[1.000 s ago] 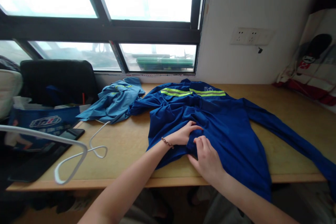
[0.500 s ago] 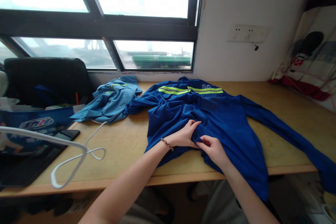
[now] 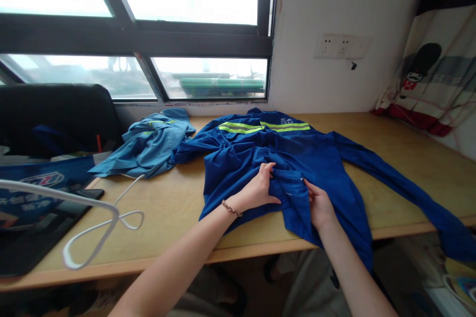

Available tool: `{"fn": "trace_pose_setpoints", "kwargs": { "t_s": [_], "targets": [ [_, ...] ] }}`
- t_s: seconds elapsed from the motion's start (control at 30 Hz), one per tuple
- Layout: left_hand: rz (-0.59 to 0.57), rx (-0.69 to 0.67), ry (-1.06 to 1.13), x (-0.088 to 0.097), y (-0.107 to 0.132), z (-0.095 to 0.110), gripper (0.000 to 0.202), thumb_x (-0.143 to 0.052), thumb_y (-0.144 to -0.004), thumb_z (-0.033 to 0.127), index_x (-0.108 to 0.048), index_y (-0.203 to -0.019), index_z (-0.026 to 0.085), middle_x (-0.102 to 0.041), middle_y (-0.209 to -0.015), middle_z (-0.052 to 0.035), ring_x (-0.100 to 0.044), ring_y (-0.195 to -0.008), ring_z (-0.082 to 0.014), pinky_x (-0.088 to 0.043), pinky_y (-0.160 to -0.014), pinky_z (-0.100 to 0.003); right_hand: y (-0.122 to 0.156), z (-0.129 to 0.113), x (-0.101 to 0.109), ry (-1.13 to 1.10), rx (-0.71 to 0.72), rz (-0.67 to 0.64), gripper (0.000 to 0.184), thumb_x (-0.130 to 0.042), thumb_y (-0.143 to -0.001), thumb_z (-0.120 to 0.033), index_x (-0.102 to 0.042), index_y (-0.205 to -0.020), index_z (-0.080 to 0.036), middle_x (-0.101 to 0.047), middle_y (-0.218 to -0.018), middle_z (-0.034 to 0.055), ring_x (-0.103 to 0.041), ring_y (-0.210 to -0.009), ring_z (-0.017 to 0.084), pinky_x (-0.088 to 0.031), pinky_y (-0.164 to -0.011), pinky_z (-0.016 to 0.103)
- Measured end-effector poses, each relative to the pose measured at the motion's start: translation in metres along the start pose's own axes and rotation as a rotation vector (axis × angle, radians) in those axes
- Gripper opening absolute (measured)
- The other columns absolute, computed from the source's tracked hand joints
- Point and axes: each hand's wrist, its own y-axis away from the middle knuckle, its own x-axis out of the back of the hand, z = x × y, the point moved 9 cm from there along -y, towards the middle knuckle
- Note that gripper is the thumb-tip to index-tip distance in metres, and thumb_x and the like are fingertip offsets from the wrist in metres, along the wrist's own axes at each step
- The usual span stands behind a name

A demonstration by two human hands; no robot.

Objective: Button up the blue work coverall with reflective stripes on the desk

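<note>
"What do our hands have?"

"Our right hand (image 3: 322,210), right of centre in the lower half of the frame, has thumb and fingertips closed on the corner of a loose flap (image 3: 292,185). Our left hand (image 3: 255,193), near the middle, has its thumb and fingers parted over the same cloth; whether they grip it, we cannot tell."

"And the flap belongs to?"

"The blue work jacket (image 3: 323,168) with reflective bands, spread from the middle of the frame towards the lower right. One sleeve reaches the right edge; the hem overhangs the wooden table (image 3: 171,218) at lower centre."

"Which step are we on?"

"We judge it to be handling the front edge, perhaps lining it up or fastening it. Whether that flap is placket or hem, we cannot be sure."

"What does our next move call for?"

"Probably a steady left hand on the bunched cloth, and the corner guided flat without dragging the jacket."

"Anything close by?"

"A light-blue garment (image 3: 152,143) lies crumpled left of centre, touching the jacket's other sleeve, and a white cable (image 3: 55,190) loops at lower left."
</note>
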Motion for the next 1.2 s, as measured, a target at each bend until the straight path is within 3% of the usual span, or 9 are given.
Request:
{"fn": "trace_pose_setpoints", "kwargs": {
  "t_s": [0.13, 0.23, 0.47, 0.53, 0.63, 0.73, 0.93, 1.03, 1.2],
  "targets": [
    [-0.147, -0.097, -0.147, -0.017, 0.002, 0.023, 0.043, -0.064, -0.065, 0.022, -0.047, -0.104, 0.018, -0.047, -0.101, -0.0063, -0.051, -0.087, -0.0187, -0.043, -0.077, -0.031, 0.000, -0.001, 0.005, -0.085, -0.030, 0.088, 0.010, -0.063, -0.067, -0.026, -0.061, -0.065, -0.016, -0.054, -0.046, -0.0026, -0.047, -0.037, 0.010, -0.037, -0.035, 0.021],
    [-0.294, -0.107, -0.164, -0.035, 0.005, 0.027, 0.017, -0.051, -0.073, 0.015, -0.054, -0.089, 0.018, -0.054, -0.086, -0.0027, -0.052, -0.072, -0.0134, -0.042, -0.066, -0.023, 0.002, -0.006, 0.006, -0.103, 0.010, 0.116, 0.022, -0.067, -0.063, -0.027, -0.053, -0.049, -0.017, -0.039, -0.034, -0.0073, -0.033, -0.029, 0.005, -0.030, -0.030, 0.018],
    [-0.246, 0.167, -0.068, -0.034, 0.004, -0.005, 0.018, -0.060, -0.068, 0.032, -0.054, -0.071, 0.015, -0.056, -0.062, -0.0006, -0.052, -0.055, -0.0123, -0.035, -0.049, -0.021, 0.010, -0.017, 0.000, 0.070, 0.137, 0.077, 0.024, -0.065, -0.065, -0.040, -0.056, -0.058, -0.018, -0.023, -0.032, -0.0107, -0.016, -0.028, 0.002, -0.015, -0.028, 0.017],
    [-0.261, 0.293, 0.116, -0.037, 0.007, -0.016, 0.024, -0.057, -0.070, 0.038, -0.051, -0.068, 0.015, -0.056, -0.058, -0.0012, -0.053, -0.051, -0.0127, -0.037, -0.047, -0.021, 0.012, -0.016, -0.010, 0.061, 0.136, 0.000, 0.032, -0.065, -0.064, -0.045, -0.051, -0.055, -0.018, -0.022, -0.034, -0.0105, -0.015, -0.030, 0.002, -0.014, -0.029, 0.017],
    [-0.312, 0.479, 0.535, -0.045, 0.013, -0.023, 0.028, -0.057, -0.069, 0.041, -0.050, -0.072, 0.015, -0.058, -0.057, -0.0022, -0.056, -0.047, -0.0134, -0.042, -0.045, -0.023, 0.017, -0.018, -0.024, 0.146, 0.182, -0.089, 0.030, -0.073, -0.056, -0.034, -0.049, -0.061, -0.017, -0.032, -0.042, -0.0100, -0.018, -0.034, 0.001, -0.015, -0.032, 0.016],
    [-0.277, 0.578, 0.816, -0.043, 0.013, -0.025, 0.026, -0.063, -0.066, 0.035, -0.053, -0.075, 0.013, -0.061, -0.058, -0.0036, -0.057, -0.047, -0.0118, -0.045, -0.047, -0.023, 0.022, -0.018, -0.034, 0.385, 0.242, -0.114, 0.030, -0.076, -0.053, -0.024, -0.049, -0.067, -0.018, -0.044, -0.052, -0.0081, -0.029, -0.040, 0.002, -0.021, -0.037, 0.016],
    [-0.224, 0.634, 1.000, -0.031, 0.013, -0.027, 0.020, -0.064, -0.067, 0.027, -0.055, -0.073, 0.010, -0.063, -0.063, -0.0067, -0.059, -0.049, -0.0112, -0.048, -0.049, -0.021, 0.028, -0.012, -0.056, 0.940, 0.413, -0.157, 0.018, -0.066, -0.066, -0.032, -0.061, -0.063, -0.016, -0.046, -0.047, -0.0043, -0.038, -0.043, 0.006, -0.028, -0.042, 0.020],
    [-0.218, 0.596, 1.038, -0.027, 0.011, -0.020, 0.023, -0.064, -0.068, 0.029, -0.052, -0.074, 0.011, -0.064, -0.065, -0.0075, -0.060, -0.050, -0.0124, -0.049, -0.049, -0.022, 0.023, -0.011, -0.048, 0.869, 0.369, -0.111, 0.023, -0.060, -0.071, -0.037, -0.066, -0.069, -0.015, -0.048, -0.043, -0.0032, -0.040, -0.040, 0.007, -0.030, -0.041, 0.020],
    [-0.222, 0.528, 1.087, -0.029, 0.009, -0.009, 0.028, -0.064, -0.069, 0.032, -0.048, -0.077, 0.011, -0.065, -0.067, -0.0094, -0.064, -0.057, -0.0179, -0.051, -0.053, -0.028, 0.016, -0.012, -0.031, 0.488, 0.215, -0.081, 0.028, -0.061, -0.070, -0.039, -0.067, -0.077, -0.013, -0.050, -0.043, -0.0022, -0.038, -0.038, 0.005, -0.027, -0.038, 0.019]
  ]
}}
